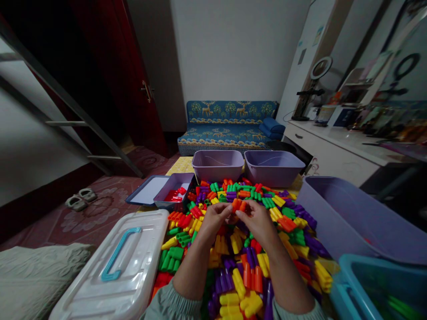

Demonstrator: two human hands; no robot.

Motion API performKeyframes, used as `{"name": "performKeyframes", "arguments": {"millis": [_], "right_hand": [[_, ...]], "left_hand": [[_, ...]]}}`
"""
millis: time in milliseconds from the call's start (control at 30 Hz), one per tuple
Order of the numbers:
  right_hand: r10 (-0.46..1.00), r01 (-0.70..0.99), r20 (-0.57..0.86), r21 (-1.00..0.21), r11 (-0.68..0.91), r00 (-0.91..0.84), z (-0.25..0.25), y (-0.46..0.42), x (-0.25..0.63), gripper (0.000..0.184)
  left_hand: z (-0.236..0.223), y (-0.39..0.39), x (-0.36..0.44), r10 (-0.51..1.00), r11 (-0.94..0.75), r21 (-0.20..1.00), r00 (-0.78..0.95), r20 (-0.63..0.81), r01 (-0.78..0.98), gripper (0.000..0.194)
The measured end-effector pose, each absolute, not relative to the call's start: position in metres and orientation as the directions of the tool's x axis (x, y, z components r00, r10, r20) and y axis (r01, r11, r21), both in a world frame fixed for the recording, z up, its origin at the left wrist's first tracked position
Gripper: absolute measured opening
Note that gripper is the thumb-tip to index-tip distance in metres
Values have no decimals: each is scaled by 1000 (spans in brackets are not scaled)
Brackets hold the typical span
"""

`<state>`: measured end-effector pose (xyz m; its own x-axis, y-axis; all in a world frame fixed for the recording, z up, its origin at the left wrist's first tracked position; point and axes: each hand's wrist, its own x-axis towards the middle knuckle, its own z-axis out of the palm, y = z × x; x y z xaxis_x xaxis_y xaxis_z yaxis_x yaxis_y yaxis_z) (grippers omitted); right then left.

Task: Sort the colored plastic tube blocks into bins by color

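Both hands meet above a wide heap of plastic toy building pieces (238, 284) in red, orange, yellow, green and purple. An orange building piece (237, 205) is pinched between them. My left hand (218, 216) has its thumb and fingers closed on the piece's left side. From the right, my right hand (256, 218) grips the same piece, its thumb pressed along the near side. Parts of the piece are hidden behind the fingers, so I cannot tell whether it is one piece or two joined together.
Two purple bins (218, 165) stand side by side beyond the heap. A small box (175, 186) holding red pieces lies left, a white lid (133, 240) nearer. To the right are a large purple bin (336, 222) and a blue bin (353, 280) with green pieces.
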<state>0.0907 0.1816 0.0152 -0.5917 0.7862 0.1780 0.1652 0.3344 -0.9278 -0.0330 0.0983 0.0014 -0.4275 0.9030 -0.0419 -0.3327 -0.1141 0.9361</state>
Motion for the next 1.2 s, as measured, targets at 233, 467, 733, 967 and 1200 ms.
{"name": "performKeyframes", "arguments": {"millis": [233, 467, 733, 967, 1200], "right_hand": [[952, -175, 181, -975, 140, -248, 31, 219, 132, 33], [925, -665, 323, -650, 370, 198, 47, 229, 152, 30], [905, 126, 233, -948, 293, -355, 11, 224, 128, 36], [720, 554, 336, -470, 687, -608, -13, 215, 111, 52], [726, 613, 188, -423, 667, -661, -1, 206, 110, 41]], "left_hand": [[0, 101, -33, 861, -157, 911, -505, -62, -381, 48], [-4, 103, -33, 860, -142, 925, -507, -60, -352, 48], [-9, 106, -37, 802, -121, 974, -597, -19, -193, 39], [-9, 103, -37, 719, -65, 923, -623, 307, 380, 19], [-15, 103, -36, 790, 5, 788, -486, 374, 615, 21]]}}
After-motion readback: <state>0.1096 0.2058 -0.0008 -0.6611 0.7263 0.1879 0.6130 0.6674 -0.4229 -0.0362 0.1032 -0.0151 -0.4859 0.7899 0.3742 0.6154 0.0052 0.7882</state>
